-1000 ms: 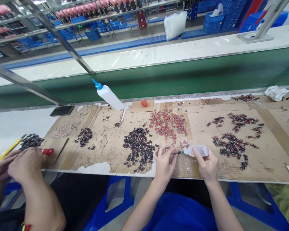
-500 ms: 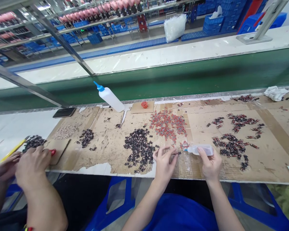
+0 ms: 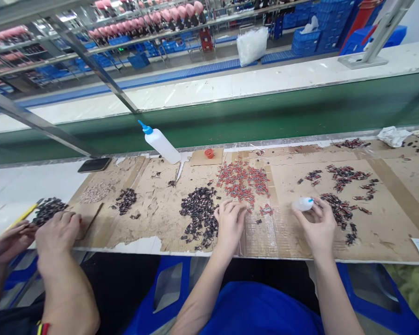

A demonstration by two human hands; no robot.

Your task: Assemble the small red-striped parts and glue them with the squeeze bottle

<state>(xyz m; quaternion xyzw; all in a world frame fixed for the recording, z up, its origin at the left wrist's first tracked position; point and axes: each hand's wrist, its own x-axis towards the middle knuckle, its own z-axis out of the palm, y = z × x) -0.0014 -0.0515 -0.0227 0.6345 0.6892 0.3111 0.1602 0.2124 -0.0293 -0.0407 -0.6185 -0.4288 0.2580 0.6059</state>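
The small bottle (image 3: 303, 204) is cloudy white with a blue tip. The big bottle (image 3: 163, 146) is white too, with a blue top. The middle heap (image 3: 240, 182) is red and grey, the black heap (image 3: 199, 211) beside it is nearly all dark, and the right heap (image 3: 338, 208) mixes black and red. The cardboard (image 3: 373, 232) is light brown with darker brown tape (image 3: 394, 195). The little cap (image 3: 208, 153) is red. The shirt (image 3: 261, 311) is bright blue.

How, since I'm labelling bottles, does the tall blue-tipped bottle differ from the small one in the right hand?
The tall bottle is larger than the small bottle. The tall bottle is unheld; the small bottle is in the right hand. Both are pale and blue-tipped.
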